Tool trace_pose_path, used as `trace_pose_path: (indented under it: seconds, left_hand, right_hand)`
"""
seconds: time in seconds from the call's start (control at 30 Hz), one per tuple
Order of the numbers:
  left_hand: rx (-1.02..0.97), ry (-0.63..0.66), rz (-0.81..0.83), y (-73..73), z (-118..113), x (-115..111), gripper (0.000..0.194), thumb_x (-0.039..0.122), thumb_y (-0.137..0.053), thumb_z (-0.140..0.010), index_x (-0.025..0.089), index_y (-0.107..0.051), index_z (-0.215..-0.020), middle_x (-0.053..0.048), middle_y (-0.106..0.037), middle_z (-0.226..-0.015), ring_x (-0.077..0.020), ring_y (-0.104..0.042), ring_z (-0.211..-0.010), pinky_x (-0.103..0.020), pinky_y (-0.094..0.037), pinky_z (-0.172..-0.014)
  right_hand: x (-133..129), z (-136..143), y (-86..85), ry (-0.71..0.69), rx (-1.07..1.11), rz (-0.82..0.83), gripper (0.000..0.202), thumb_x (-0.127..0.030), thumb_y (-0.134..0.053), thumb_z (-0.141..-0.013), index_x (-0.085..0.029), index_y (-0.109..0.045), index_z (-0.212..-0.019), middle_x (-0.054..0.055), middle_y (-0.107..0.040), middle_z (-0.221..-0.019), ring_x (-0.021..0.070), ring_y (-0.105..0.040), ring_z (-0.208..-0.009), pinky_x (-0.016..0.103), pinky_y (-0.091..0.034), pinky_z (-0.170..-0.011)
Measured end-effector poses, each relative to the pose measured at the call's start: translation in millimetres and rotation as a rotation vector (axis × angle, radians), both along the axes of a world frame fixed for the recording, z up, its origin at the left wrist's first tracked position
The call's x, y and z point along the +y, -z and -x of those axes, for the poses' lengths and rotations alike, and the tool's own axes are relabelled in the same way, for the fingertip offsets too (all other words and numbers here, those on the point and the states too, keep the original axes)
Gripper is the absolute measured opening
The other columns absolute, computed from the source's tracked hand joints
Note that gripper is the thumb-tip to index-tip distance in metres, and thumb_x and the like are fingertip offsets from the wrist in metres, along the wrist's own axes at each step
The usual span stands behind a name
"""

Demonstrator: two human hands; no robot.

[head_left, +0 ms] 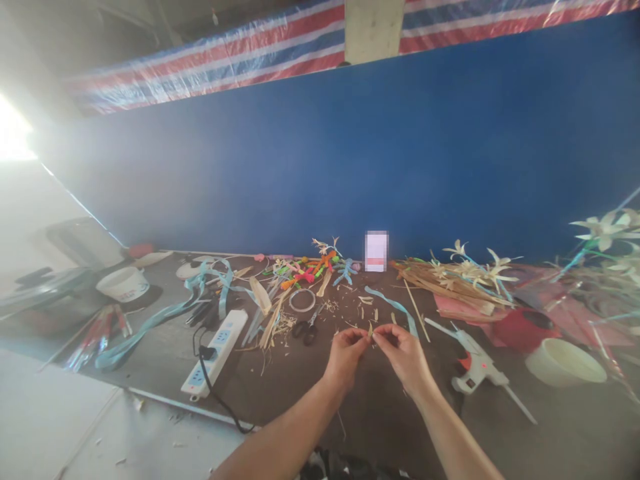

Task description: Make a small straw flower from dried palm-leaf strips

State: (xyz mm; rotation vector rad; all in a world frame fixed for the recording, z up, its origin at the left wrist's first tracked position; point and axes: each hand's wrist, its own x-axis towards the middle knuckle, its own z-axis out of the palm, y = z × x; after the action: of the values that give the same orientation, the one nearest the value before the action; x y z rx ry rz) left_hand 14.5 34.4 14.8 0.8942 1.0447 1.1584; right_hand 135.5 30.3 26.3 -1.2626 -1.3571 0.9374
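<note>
Over the dark tabletop, my left hand [349, 353] and my right hand [400, 352] meet fingertip to fingertip. Between them they pinch a small pale strip of dried husk or leaf [371, 329], mostly covered by the fingers. Both hands are closed in a pinch. Just left of my left hand lie dark-handled scissors [306, 329] among husk scraps. Beyond the hands are more small cut husk pieces [367, 301] and a light-blue ribbon [393, 302]. To the right of my right hand rests a white glue gun [480, 365] with a glue stick in its back.
A white power strip [215, 355] with a plugged-in black cord lies left. Farther back are a clear tape ring [303, 300], colourful fuzzy stems [310, 270] and husk flowers [497, 268]. A cream bowl [566, 362] stands right, a white tub [123, 285] left. A blue panel [320, 160] closes the back.
</note>
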Motion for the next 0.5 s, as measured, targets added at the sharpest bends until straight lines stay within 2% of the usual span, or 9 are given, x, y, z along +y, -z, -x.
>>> trace_pose_path:
  seconds: [0.27,0.5]
  left_hand:
    - [-0.016,0.022,-0.016,-2.1,-4.3,-0.4,0.028,0.036,-0.065,-0.058,0.011,-0.06,-0.071,0.001,-0.049,-0.055,-0.0038,-0.033,-0.045,-0.017,-0.024,-0.043]
    - [-0.028,0.024,0.012,-1.9,-5.0,-2.4,0.032,0.037,-0.066,-0.056,0.011,-0.061,-0.072,0.001,-0.05,-0.055,-0.004,-0.034,-0.045,-0.018,-0.024,-0.043]
  right_hand:
    - [1.7,-1.0,-3.0,0.023,-0.092,-0.07,0.014,-0.032,-0.053,-0.07,-0.018,-0.056,-0.067,0.001,-0.058,-0.064,0.0161,-0.054,-0.06,0.027,-0.041,-0.058]
    - [2.0,0.7,4.6,0.051,0.007,-0.027,0.017,-0.034,-0.054,-0.07,-0.017,-0.056,-0.07,0.001,-0.059,-0.062,0.0155,-0.054,-0.059,0.026,-0.041,-0.057]
